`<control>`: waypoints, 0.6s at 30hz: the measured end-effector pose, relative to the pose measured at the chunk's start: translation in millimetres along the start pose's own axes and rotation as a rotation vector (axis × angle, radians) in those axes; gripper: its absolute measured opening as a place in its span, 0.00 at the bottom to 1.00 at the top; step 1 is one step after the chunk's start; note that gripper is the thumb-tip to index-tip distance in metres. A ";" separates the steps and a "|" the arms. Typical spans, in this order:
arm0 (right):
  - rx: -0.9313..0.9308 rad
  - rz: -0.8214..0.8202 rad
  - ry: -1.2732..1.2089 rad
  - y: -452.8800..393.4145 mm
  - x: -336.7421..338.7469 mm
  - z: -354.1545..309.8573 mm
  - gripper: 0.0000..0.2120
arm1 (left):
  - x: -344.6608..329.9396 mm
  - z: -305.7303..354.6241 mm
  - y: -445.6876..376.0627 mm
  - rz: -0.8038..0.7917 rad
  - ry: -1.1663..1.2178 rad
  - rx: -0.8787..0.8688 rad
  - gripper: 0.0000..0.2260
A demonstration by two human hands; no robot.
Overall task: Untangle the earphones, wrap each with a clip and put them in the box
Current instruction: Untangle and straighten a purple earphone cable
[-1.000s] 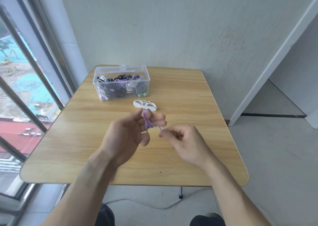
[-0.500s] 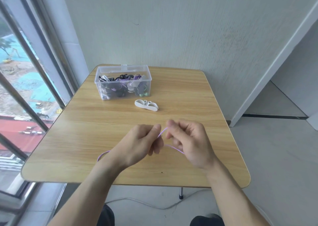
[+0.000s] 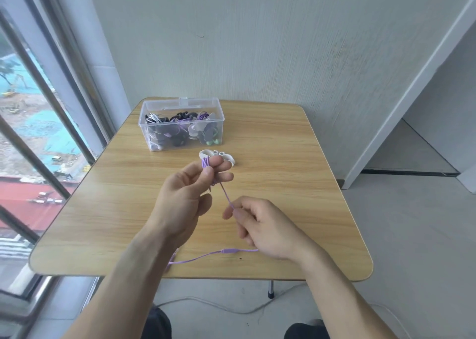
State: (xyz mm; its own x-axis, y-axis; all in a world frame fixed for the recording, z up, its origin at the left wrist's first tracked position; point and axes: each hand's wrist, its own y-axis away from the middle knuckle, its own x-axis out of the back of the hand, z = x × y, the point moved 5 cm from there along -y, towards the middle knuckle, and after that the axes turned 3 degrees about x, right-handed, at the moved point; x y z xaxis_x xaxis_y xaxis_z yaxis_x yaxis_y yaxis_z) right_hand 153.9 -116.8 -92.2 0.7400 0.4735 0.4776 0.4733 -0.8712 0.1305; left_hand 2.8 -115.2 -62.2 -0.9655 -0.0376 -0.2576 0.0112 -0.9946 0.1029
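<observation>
Between both hands a purple earphone cord (image 3: 226,197) runs taut, slanting from the left hand (image 3: 190,191), whose fingers hold coiled loops, down to the right hand (image 3: 260,225), pinching it. Its tail lies crosswise beneath the right hand on the wooden surface (image 3: 283,158). Beyond the left fingers sit a white clip (image 3: 229,157) and clear box (image 3: 181,126) of earphones. No writing legible.
</observation>
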 end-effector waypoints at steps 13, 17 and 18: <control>0.125 0.056 -0.241 9.1 22.2 -22.5 0.15 | -16.6 -14.5 10.2 -0.200 -0.718 0.067 0.22; 0.174 0.078 -0.235 11.5 28.0 -25.2 0.18 | -22.2 -16.9 10.6 -0.278 -0.588 0.162 0.22; 0.169 0.079 -0.214 11.8 28.0 -24.6 0.19 | -22.0 -18.5 10.7 -0.295 -0.585 0.186 0.22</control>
State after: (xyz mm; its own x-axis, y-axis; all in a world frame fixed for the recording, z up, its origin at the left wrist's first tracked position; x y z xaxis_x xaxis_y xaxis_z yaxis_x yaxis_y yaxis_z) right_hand 168.4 -117.0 -55.9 0.8535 0.4368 0.2843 0.4695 -0.8812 -0.0555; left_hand 29.0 -126.8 -73.2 -0.9036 0.3434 0.2561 -0.2690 -0.9201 0.2847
